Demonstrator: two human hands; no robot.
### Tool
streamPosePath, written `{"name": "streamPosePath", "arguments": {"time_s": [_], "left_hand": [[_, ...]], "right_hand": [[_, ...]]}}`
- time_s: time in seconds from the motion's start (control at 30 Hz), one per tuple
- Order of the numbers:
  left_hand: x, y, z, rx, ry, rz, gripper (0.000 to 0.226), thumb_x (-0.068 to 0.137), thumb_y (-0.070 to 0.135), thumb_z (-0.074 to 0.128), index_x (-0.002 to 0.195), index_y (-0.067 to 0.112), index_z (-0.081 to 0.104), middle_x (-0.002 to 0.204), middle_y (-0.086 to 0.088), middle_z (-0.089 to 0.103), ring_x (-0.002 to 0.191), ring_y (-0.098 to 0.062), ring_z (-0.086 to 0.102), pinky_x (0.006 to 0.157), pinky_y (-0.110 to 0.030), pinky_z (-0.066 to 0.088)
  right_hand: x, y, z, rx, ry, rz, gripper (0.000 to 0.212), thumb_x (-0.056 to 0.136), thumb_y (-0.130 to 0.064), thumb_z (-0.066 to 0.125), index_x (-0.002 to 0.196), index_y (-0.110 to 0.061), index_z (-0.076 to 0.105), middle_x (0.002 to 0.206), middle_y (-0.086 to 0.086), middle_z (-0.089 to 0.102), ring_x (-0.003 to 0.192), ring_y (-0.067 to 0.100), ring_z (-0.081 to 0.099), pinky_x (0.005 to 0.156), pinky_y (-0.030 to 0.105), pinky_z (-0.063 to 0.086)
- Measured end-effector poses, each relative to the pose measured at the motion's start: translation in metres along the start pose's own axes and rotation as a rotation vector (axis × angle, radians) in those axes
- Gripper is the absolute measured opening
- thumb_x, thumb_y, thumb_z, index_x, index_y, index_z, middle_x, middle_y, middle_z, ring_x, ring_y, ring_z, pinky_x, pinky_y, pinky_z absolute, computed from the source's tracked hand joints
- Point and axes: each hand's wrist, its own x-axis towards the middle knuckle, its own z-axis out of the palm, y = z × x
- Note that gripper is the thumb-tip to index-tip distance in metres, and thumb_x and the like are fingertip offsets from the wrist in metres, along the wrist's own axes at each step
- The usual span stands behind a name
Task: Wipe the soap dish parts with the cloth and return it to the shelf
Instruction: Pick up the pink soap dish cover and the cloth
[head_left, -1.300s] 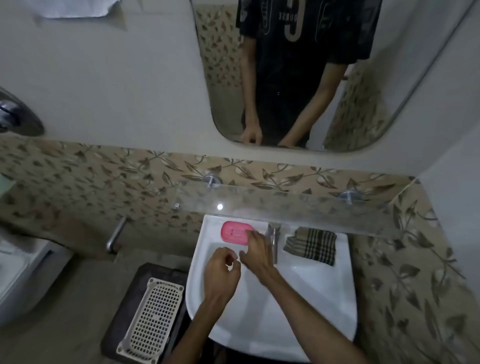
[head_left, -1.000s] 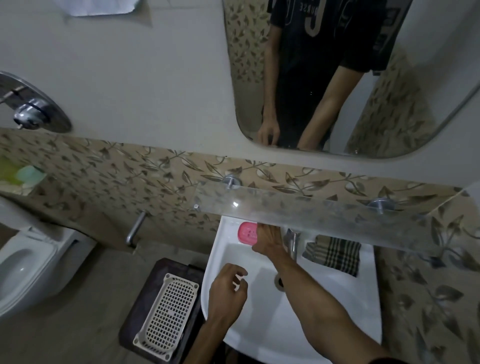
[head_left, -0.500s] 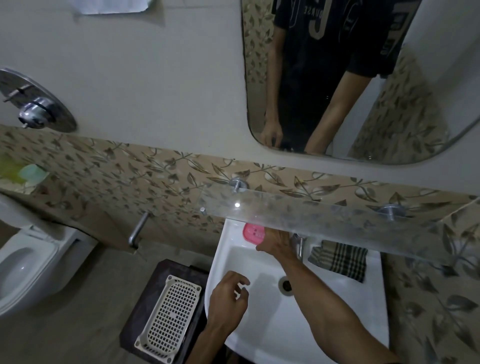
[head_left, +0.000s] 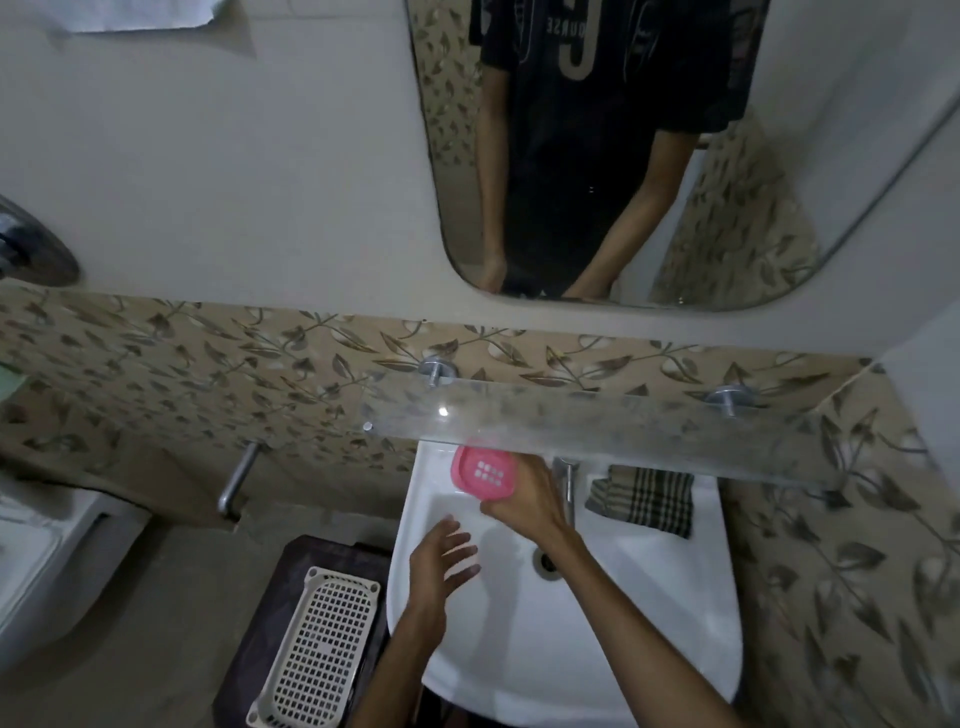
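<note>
— Pink soap dish (head_left: 485, 474)?
— Lifted just under the glass shelf (head_left: 597, 431), pinched at its edge by the right hand (head_left: 530, 501). Left hand (head_left: 441, 564) below, spread wide, holding nothing.
— Checked cloth (head_left: 644, 499)?
— Untouched on the basin (head_left: 623, 613) rim, right of the tap (head_left: 566, 480).
— Progress?
— Barely begun, judging by that: no wiping yet, parts not separated, return to shelf remaining.
</note>
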Motion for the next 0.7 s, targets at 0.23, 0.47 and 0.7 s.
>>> {"name": "streamPosePath", "arguments": {"time_s": [0.23, 0.47, 0.7], "left_hand": [[0.008, 0.006, 0.012, -0.304, -0.266, -0.192, 0.073, 0.097, 0.067, 0.053, 0.134, 0.007, 0.068, 0.133, -0.025, 0.068, 0.121, -0.041, 0.065, 0.104, -0.055, 0.053], [0.004, 0.007, 0.042, -0.400, -0.327, -0.183, 0.063, 0.100, 0.060, 0.050, 0.125, 0.005, 0.068, 0.122, -0.025, 0.067, 0.115, -0.040, 0.062, 0.101, -0.058, 0.046], [0.007, 0.002, 0.043, -0.330, -0.265, -0.165, 0.041, 0.095, 0.052, 0.059, 0.098, 0.016, 0.080, 0.110, -0.016, 0.075, 0.106, -0.037, 0.068, 0.092, -0.057, 0.051]], "right_hand": [[-0.021, 0.040, 0.011, 0.124, -0.172, -0.119, 0.076, 0.066, -0.032, 0.096, 0.134, -0.029, 0.063, 0.123, -0.009, 0.072, 0.112, 0.014, 0.070, 0.096, 0.043, 0.061], [-0.026, 0.053, 0.006, 0.114, -0.171, -0.200, 0.043, 0.068, -0.028, 0.089, 0.104, -0.028, 0.065, 0.094, -0.009, 0.070, 0.088, 0.011, 0.070, 0.078, 0.042, 0.061], [-0.043, 0.092, -0.005, 0.362, 0.013, 0.002, 0.056, 0.081, -0.037, 0.083, 0.134, -0.030, 0.068, 0.125, -0.016, 0.068, 0.114, 0.002, 0.065, 0.092, 0.022, 0.053]]}}
